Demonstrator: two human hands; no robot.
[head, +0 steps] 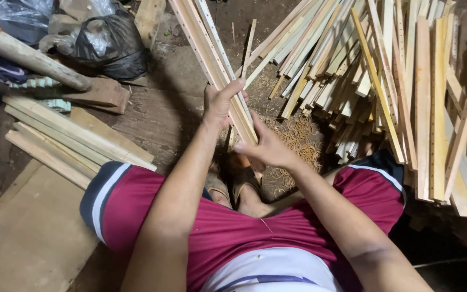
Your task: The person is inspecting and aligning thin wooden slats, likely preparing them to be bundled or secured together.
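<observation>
Two hands, left hand (220,103) and right hand (266,146) grasping wooden slats (217,59), black plastic bag (109,43) upper left

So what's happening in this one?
A person sits on the floor with both hands around a bundle of thin wooden slats that leans away from them. The left hand grips it higher up; the right hand holds it lower down, near the feet. A loose heap of similar slats lies to the right, rubber bands are scattered on the floor beside it, and a neater stack of slats lies to the left.
</observation>
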